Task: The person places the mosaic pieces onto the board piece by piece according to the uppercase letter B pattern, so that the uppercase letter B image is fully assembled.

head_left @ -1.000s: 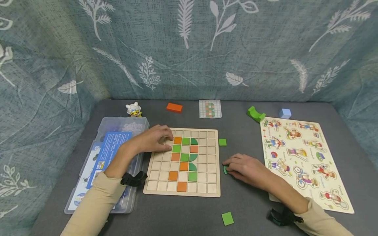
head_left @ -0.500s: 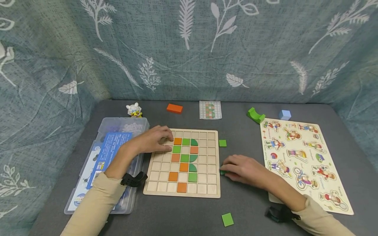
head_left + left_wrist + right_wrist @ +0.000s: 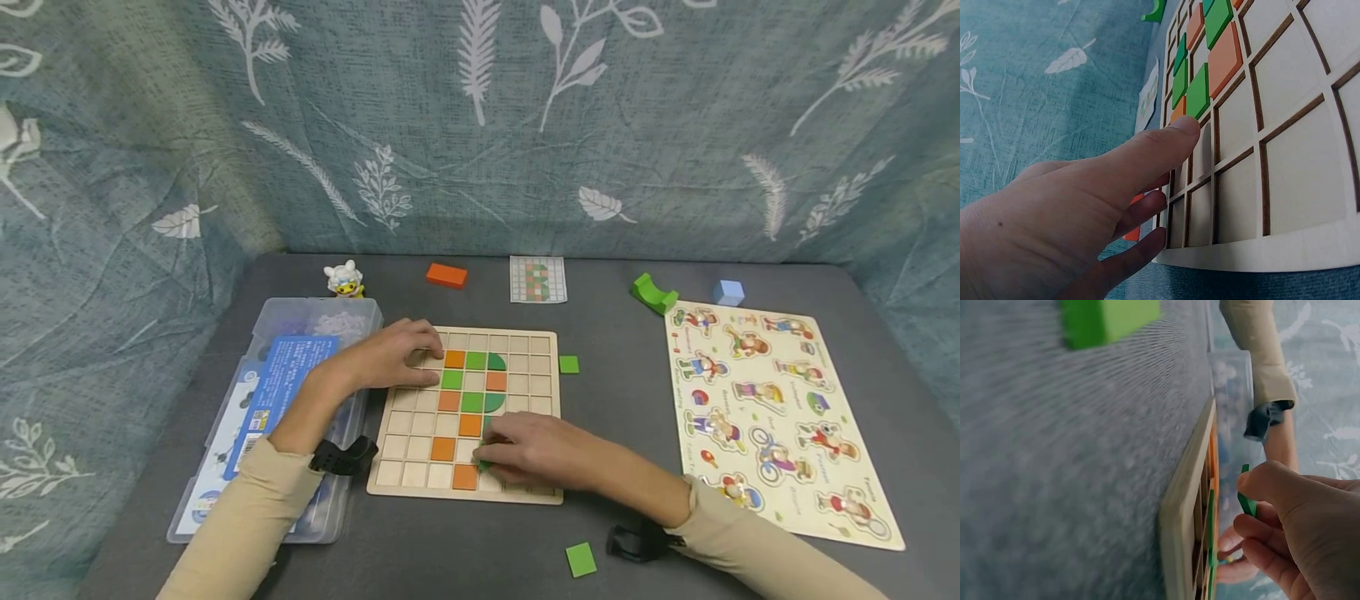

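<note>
A character puzzle [image 3: 772,417], plastic box [image 3: 285,400], toy sheep [image 3: 343,277], orange block [image 3: 446,274] and blue cube [image 3: 728,292] lie on the grey table [image 3: 622,392].

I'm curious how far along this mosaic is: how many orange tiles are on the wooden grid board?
6 on the wooden grid board: top one, right one, then, and the bottom one. The right hand covers some cells, so another may be hidden.
</note>
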Demonstrator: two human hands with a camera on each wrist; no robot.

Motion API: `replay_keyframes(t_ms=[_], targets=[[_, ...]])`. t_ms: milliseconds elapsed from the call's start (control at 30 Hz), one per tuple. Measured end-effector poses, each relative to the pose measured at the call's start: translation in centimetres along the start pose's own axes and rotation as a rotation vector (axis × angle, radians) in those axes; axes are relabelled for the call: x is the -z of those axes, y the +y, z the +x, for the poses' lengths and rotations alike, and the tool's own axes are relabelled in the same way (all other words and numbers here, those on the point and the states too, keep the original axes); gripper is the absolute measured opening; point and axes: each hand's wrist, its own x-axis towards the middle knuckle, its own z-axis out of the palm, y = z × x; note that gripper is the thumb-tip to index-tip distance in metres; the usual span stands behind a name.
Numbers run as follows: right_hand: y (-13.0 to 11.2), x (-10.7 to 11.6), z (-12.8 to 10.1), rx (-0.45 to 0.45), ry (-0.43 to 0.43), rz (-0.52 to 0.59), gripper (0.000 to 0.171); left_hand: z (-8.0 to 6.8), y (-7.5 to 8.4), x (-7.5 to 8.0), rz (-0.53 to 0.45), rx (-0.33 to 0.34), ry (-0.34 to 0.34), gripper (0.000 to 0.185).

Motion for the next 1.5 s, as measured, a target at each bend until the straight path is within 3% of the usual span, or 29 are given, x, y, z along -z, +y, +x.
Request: replay_keyframes(t_ms=[233,633,900,1033,1267,1500], targets=[[-0.6,0.2,0.9,-0.024,-0.029,0.033,0.015,0.1,0.2,-0.1,0.002,0.003,-0.001,0.029],[-0.8,0.2,0.5,-0.069,-0.033,0.107,0.014,0.0,0.0,-0.3,-0.012,0.009,0.007,0.029],[-1.1,0.2,0.5,-0.064,0.012,0.044,0.008,0.1,0.0,-0.2,-0.006,-0.004,0.012,0.028],[-1.1,0.3,0.3,-0.066,-0.017,0.026,0.009,0.1,0.0,-0.1,-0.018,0.000,0.011,0.028],[-1.4,0.4,-0.8,-0.002,-0.083,0.091,0.008,0.2,-0.1,-0.1,-0.004,0.003,0.006,0.028],[-1.4,0.4,-1.2,-0.018,-0.113,0.091,0.011,0.2,0.0,0.0,-0.012,0.007,0.004,0.029]])
